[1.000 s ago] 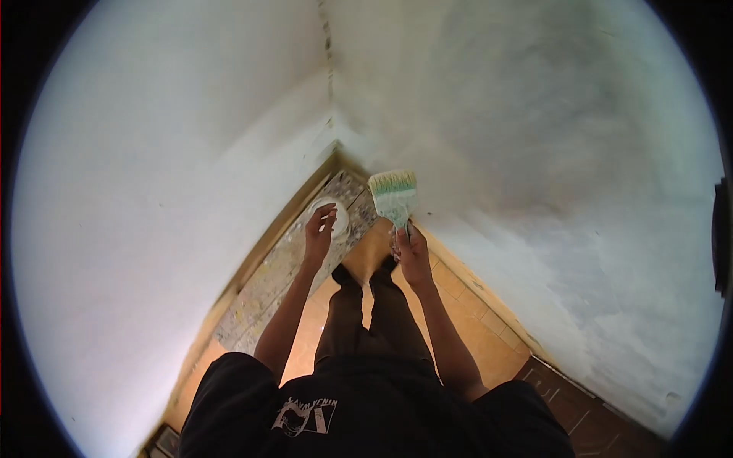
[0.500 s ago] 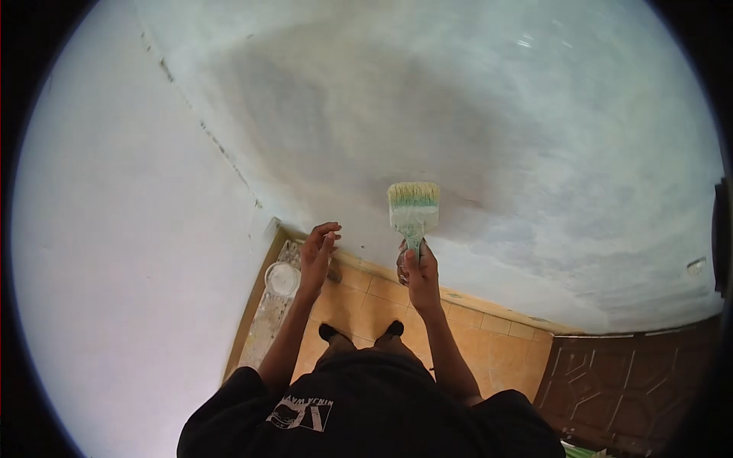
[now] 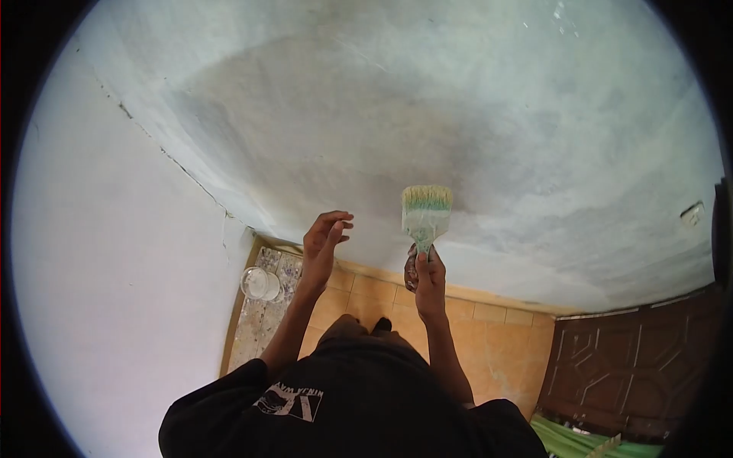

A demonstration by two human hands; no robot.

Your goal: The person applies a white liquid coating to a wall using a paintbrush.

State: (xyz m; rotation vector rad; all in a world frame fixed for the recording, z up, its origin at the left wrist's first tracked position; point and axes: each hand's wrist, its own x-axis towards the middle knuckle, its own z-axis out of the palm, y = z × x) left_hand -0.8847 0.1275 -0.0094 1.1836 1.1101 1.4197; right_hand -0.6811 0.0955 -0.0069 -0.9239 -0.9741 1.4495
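My right hand (image 3: 429,281) grips the handle of a wide paintbrush (image 3: 426,220), bristles pointing up and away from me. The bristles are yellowish with green near their base, and pale paint coats the body and handle. Behind the brush stands a wall (image 3: 366,145) with a large darker grey, damp-looking patch amid whitish areas. To the left, my left hand (image 3: 324,243) is raised in front of the wall's lower part, empty, its fingers loosely bent and apart from the thumb.
On the left, a paint-spotted plank (image 3: 267,324) bears a round whitish tub (image 3: 256,283). A pale side wall (image 3: 130,252) meets the patched one at a cracked corner. Orange tiles (image 3: 489,355) cover the floor. At right are a brown panelled door (image 3: 626,366), green cloth (image 3: 588,441) and a wall socket (image 3: 692,214).
My view has turned and shifted, so the tub sits farther left and more green cloth shows. The brush appears slightly farther right, still in my right hand; my left hand appears slightly higher.
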